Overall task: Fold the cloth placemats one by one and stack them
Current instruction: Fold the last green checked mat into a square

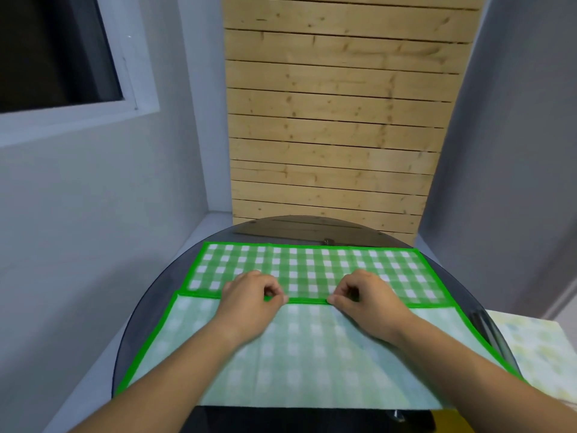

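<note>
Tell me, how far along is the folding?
No folded stack shows. In hand: the left hand and right hand pinch the border of the green placemat, its near half laid partway over the checked face. Left: finish this fold, then perhaps the pale yellow cloth at right.

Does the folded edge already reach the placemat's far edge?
No, the left hand and right hand pinch it midway across the placemat, far checked part uncovered.

Round dark glass table [146, 326] before a pale slatted wood panel [337, 120], grey walls [93, 198] either side; white-framed window [56, 51] upper left
</note>
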Motion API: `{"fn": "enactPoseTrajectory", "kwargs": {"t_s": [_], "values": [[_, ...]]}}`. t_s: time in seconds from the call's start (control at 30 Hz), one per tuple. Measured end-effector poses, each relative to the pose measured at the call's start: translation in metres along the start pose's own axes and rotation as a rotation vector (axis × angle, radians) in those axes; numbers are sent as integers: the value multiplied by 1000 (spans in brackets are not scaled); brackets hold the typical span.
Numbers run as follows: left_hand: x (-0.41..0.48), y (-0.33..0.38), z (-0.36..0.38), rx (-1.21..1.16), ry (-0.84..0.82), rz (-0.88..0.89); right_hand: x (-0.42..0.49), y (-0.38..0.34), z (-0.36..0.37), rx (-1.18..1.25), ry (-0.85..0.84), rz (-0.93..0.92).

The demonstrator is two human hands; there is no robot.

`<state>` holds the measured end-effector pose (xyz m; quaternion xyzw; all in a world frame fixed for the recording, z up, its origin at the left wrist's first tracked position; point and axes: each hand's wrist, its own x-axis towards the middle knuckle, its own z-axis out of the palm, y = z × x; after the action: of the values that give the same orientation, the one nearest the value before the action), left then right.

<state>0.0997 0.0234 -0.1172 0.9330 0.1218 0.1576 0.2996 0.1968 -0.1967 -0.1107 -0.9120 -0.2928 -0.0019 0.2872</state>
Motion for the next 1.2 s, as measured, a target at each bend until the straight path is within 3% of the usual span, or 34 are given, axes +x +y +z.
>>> {"fn": "enactPoseTrajectory", "kwargs": {"t_s": [0.4, 0.53, 0.8, 1.2], "values": [[1, 2, 1, -97, 35, -80, -18, -4, 3, -63, 69, -10], [2, 1, 1, -106, 38, -88, -26, -23, -6, -153, -27, 20], [3, 0, 4, -85, 44, -77, -100, -74, 7, -293, -342, -121], [-1, 0, 3, -59, 37, -52, -112, -67, 21, -306, -279, -91]]}}
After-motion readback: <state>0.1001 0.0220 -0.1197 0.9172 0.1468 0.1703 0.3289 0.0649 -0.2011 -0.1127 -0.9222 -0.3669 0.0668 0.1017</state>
